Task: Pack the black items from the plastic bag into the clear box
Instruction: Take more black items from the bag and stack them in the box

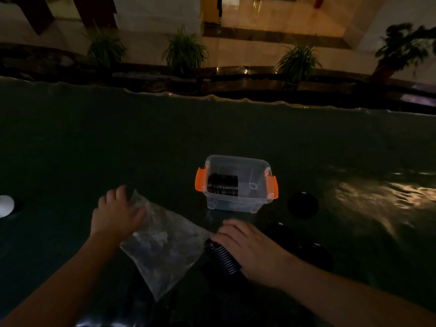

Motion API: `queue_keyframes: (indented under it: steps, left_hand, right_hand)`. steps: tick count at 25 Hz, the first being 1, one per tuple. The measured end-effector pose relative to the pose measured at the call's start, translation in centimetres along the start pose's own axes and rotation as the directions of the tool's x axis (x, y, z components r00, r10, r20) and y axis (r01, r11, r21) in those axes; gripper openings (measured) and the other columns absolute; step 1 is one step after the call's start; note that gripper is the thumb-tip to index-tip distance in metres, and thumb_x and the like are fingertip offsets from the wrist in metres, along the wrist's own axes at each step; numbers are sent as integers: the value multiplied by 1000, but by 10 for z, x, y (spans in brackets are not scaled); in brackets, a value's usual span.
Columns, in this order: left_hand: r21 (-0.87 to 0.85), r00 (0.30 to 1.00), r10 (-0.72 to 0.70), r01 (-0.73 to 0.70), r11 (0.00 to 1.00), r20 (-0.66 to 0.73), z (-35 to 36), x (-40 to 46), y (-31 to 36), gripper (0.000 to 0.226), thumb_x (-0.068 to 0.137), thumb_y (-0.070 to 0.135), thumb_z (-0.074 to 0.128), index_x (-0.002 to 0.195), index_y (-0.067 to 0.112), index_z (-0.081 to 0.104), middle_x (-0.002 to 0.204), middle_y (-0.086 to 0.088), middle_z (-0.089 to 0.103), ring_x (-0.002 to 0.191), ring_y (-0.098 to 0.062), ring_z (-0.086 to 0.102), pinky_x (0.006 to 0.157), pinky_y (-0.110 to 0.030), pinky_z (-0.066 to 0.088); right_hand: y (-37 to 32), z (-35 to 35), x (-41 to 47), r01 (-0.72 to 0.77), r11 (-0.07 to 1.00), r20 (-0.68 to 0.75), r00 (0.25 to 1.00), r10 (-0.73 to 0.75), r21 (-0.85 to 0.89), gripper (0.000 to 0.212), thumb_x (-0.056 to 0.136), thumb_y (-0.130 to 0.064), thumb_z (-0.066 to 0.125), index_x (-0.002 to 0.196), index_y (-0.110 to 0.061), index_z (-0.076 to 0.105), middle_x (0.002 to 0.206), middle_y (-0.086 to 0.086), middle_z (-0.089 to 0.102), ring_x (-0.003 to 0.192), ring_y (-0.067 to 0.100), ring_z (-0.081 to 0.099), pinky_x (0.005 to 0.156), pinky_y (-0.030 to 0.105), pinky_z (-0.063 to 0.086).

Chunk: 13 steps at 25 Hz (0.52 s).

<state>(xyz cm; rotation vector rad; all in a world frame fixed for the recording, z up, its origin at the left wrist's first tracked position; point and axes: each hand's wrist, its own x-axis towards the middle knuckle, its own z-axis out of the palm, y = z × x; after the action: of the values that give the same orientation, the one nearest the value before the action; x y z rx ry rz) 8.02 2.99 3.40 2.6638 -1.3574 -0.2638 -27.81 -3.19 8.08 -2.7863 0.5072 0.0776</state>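
A clear box (238,204) with orange latches stands open in the middle of the dark table, with a stack of black round items (223,184) lying on its side inside. A crumpled clear plastic bag (162,246) lies flat in front of the box. My left hand (115,213) presses on the bag's far left corner. My right hand (252,246) is closed over a ribbed stack of black items (221,257) at the bag's right edge. Whether that stack is fully outside the bag, I cannot tell.
Loose black round items lie right of the box (303,205) and behind my right hand (315,254). A white round object (6,205) sits at the left edge. The table's far edge (212,96) borders a ledge with potted plants (185,51).
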Motion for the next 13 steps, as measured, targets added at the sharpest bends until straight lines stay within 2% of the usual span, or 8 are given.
queue_keyframes:
  steps: [3,4,5,6,7,8,10,13]
  left_hand:
    - [-210,931,251,-310,927,-264,-20,-25,39,62,87,50,67,137,19,49,131,-10,52,118,-26,51,92,-44,51]
    - [-364,926,298,-367,856,-234,-29,-33,60,55,86,58,63,130,28,53,126,-2,55,113,-17,55,87,-36,52]
    - [-570,936,335,-333,751,-106,-37,-39,83,51,83,66,60,125,38,56,123,6,57,110,-11,59,85,-31,54]
    - [-782,918,388,-182,596,82,-42,-45,108,51,80,71,61,124,45,57,125,10,59,112,-10,61,86,-31,56]
    - [-904,850,466,27,427,246,-44,-49,130,51,79,68,66,126,50,57,129,9,60,118,-14,61,89,-37,57]
    - [-930,771,532,217,296,350,-42,-50,148,56,79,61,70,132,48,56,134,4,60,124,-20,60,92,-45,57]
    - [-892,663,624,432,132,414,-35,-48,171,63,81,53,71,140,38,55,142,-6,58,130,-31,56,96,-55,54]
    - [-835,638,677,546,-62,367,-20,-42,187,57,87,54,71,138,35,58,140,-13,61,128,-35,58,98,-54,52]
  right_hand:
    - [22,-37,2,-51,994,-63,996,57,94,85,83,-24,82,152,-30,32,157,-5,40,147,11,28,122,41,27]
    - [29,-49,3,-43,990,-91,994,56,136,83,82,-26,81,150,-30,34,155,-5,42,145,9,31,121,40,31]
    - [34,-60,4,-14,987,-122,992,34,162,79,82,-28,79,148,-31,36,153,-7,43,144,6,32,120,38,32]
    - [38,-70,5,25,985,-150,989,1,171,77,83,-30,77,148,-32,36,152,-8,41,143,4,33,119,33,33]
    - [42,-79,7,64,983,-177,984,-33,171,76,84,-29,76,149,-32,37,153,-8,37,143,4,34,118,28,33]
    - [46,-86,9,86,982,-198,979,-51,171,76,85,-26,77,149,-32,38,154,-7,33,143,5,34,116,25,35]
    - [56,-95,12,76,980,-225,974,-33,182,79,85,-18,81,150,-36,39,155,-4,25,145,8,33,115,22,36]
    - [69,-104,14,-68,993,-281,955,94,99,88,81,-26,82,151,-47,33,150,-6,20,135,6,28,109,23,35]
